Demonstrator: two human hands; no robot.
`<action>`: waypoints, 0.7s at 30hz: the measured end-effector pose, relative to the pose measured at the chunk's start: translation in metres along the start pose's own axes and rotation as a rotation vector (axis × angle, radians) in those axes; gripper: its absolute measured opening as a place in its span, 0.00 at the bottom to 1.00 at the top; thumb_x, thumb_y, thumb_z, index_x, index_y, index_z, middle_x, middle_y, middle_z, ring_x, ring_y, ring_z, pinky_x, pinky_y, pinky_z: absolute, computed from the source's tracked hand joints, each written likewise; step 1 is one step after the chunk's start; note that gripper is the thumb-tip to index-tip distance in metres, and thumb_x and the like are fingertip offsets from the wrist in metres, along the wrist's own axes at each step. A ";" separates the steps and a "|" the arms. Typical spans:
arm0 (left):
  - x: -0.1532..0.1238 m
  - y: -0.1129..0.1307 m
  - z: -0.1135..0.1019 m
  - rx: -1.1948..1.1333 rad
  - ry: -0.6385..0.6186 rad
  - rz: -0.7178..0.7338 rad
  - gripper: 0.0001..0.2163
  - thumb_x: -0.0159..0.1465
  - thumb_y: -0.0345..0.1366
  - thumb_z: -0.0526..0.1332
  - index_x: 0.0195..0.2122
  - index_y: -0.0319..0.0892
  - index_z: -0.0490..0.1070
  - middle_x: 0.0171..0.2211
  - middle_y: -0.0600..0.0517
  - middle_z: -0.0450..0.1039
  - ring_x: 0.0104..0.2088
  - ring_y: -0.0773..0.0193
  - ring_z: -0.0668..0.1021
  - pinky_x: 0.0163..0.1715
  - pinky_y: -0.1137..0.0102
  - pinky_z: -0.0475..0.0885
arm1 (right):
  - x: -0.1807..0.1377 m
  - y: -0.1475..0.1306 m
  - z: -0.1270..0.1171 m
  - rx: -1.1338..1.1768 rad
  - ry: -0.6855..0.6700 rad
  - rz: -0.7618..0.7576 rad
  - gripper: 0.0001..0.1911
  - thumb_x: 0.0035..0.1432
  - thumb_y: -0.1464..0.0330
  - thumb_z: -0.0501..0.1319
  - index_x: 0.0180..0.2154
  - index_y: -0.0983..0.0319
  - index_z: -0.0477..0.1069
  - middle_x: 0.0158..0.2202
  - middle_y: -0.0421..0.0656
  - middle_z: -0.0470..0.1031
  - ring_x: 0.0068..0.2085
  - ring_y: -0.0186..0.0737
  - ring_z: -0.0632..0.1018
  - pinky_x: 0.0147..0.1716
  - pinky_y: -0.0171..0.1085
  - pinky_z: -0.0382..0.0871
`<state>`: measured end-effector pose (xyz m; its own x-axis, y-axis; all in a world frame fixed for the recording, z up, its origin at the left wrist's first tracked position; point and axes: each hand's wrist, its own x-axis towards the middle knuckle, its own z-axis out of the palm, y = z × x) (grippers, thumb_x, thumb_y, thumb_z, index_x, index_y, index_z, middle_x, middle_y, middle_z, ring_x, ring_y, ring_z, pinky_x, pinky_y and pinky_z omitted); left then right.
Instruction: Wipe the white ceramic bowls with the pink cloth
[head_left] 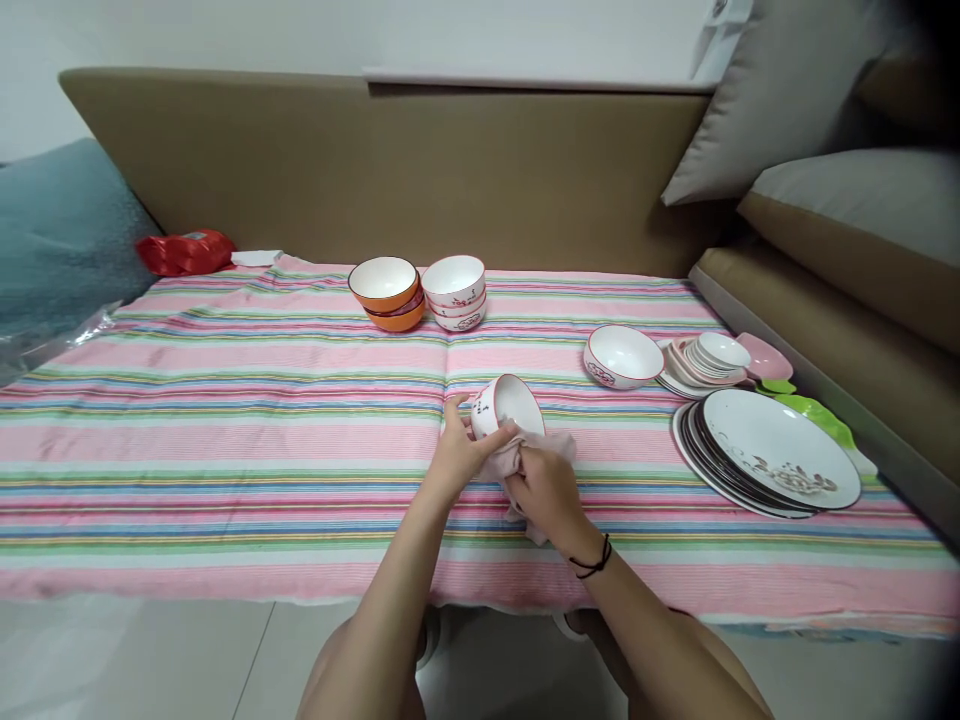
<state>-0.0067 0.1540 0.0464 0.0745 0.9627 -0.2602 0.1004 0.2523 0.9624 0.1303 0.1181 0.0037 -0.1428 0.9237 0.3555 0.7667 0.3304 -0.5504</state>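
A white bowl [486, 408] with a red rim and a red-and-dark pattern is tilted toward me above the striped cloth. My left hand [461, 452] grips its left side, thumb near the rim and fingers around the outside. My right hand [549, 490] is closed on a pale pink cloth [559, 447], which is bunched against the bowl's lower right rim. Part of the bowl's near side is hidden by the cloth and my hands. A black band circles my right wrist.
Behind stand stacked orange bowls [396, 318] and patterned white bowls [455, 298]. Rightward are a single bowl [624, 357], stacked small dishes [716, 362], large plates [780, 445] and a green leaf-shaped dish [821, 415]. A red package [187, 253] lies far left. The sofa backrest [420, 180] rises behind.
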 end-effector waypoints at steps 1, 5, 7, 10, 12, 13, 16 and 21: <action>-0.001 0.001 0.001 -0.018 0.007 -0.023 0.40 0.50 0.44 0.71 0.60 0.43 0.52 0.41 0.46 0.72 0.39 0.59 0.77 0.36 0.68 0.71 | 0.000 -0.002 -0.001 0.053 0.015 0.004 0.08 0.54 0.74 0.54 0.24 0.61 0.66 0.20 0.42 0.71 0.21 0.39 0.70 0.23 0.35 0.59; -0.001 0.001 0.002 -0.001 0.058 -0.037 0.31 0.56 0.45 0.66 0.58 0.44 0.58 0.33 0.51 0.72 0.32 0.63 0.75 0.34 0.70 0.70 | -0.001 -0.007 -0.007 0.239 -0.041 -0.030 0.07 0.56 0.74 0.52 0.27 0.61 0.65 0.20 0.39 0.69 0.20 0.35 0.68 0.22 0.33 0.57; 0.001 -0.002 0.001 0.046 0.083 0.013 0.28 0.58 0.45 0.64 0.58 0.44 0.62 0.32 0.51 0.72 0.33 0.62 0.75 0.35 0.69 0.70 | -0.002 -0.005 -0.009 0.235 -0.126 -0.046 0.07 0.55 0.76 0.52 0.29 0.61 0.66 0.23 0.40 0.72 0.23 0.37 0.71 0.24 0.34 0.59; 0.006 -0.004 -0.003 0.129 0.045 0.078 0.27 0.59 0.46 0.62 0.58 0.42 0.64 0.35 0.49 0.74 0.35 0.60 0.76 0.38 0.67 0.71 | -0.001 0.004 -0.011 0.131 -0.224 -0.077 0.10 0.54 0.78 0.51 0.33 0.63 0.69 0.31 0.46 0.76 0.32 0.43 0.75 0.32 0.38 0.67; 0.008 -0.004 -0.005 0.180 0.001 0.104 0.29 0.59 0.47 0.61 0.60 0.41 0.64 0.39 0.47 0.75 0.38 0.57 0.77 0.40 0.65 0.71 | 0.000 0.010 -0.012 0.051 -0.243 -0.111 0.15 0.54 0.79 0.52 0.41 0.63 0.71 0.38 0.48 0.77 0.40 0.46 0.76 0.43 0.43 0.68; 0.009 -0.003 -0.005 0.195 -0.008 0.114 0.29 0.59 0.48 0.61 0.60 0.41 0.63 0.42 0.46 0.75 0.40 0.56 0.77 0.41 0.64 0.71 | 0.001 0.012 -0.013 0.021 -0.243 -0.126 0.18 0.53 0.79 0.53 0.44 0.63 0.70 0.41 0.49 0.77 0.44 0.47 0.76 0.48 0.45 0.66; 0.011 -0.003 -0.004 0.211 0.005 0.138 0.29 0.60 0.47 0.61 0.61 0.42 0.63 0.55 0.43 0.71 0.51 0.51 0.74 0.50 0.62 0.69 | 0.004 0.012 -0.015 0.011 -0.231 -0.135 0.20 0.53 0.79 0.54 0.48 0.63 0.69 0.45 0.49 0.76 0.48 0.48 0.74 0.54 0.48 0.62; 0.015 -0.005 0.000 0.216 0.007 0.155 0.27 0.64 0.48 0.55 0.62 0.43 0.60 0.64 0.44 0.60 0.63 0.52 0.64 0.60 0.61 0.58 | 0.002 -0.001 -0.015 0.314 -0.262 0.004 0.08 0.52 0.78 0.53 0.29 0.62 0.67 0.27 0.39 0.72 0.29 0.37 0.72 0.30 0.35 0.65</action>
<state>-0.0065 0.1671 0.0374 0.0989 0.9891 -0.1092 0.2976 0.0753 0.9517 0.1383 0.1167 0.0160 -0.3259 0.9298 0.1711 0.5452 0.3327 -0.7695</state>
